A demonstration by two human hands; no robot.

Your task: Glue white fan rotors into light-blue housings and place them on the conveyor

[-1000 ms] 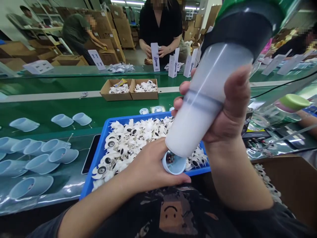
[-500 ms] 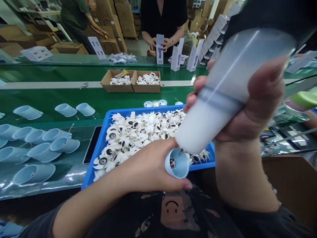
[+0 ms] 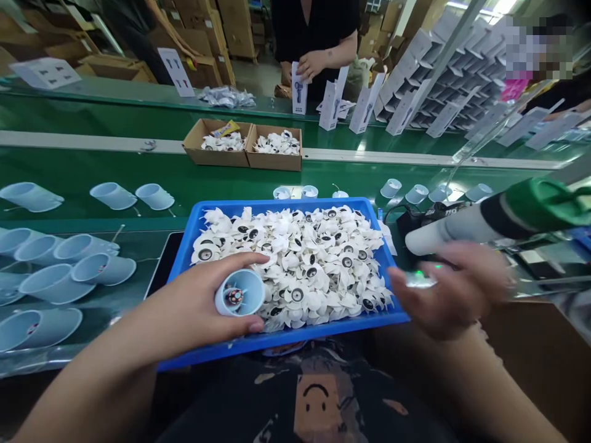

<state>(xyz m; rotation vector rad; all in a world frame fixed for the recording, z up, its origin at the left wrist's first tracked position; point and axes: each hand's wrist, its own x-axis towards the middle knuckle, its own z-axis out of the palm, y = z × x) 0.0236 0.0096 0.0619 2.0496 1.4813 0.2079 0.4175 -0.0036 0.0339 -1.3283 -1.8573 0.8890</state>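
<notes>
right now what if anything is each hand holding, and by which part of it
The left hand holds a light-blue round plastic cup around its outer wall, near the open rim. The right hand is blurred; its hold cannot be told.

The person wears a dark, near-black shirt (image 3: 240,400) with a printed front. In the middle sits an orange-brown square (image 3: 318,418) bearing two short dark strokes and a curved black line, like a simple smiling face upside down. A mottled grey patch (image 3: 349,403) adjoins it, with a pale fleck (image 3: 265,377) to the left and a rust-coloured blotch (image 3: 396,407) to the right. Left hand (image 3: 201,301) and right hand (image 3: 457,289) are bare, the latter blurred
</notes>
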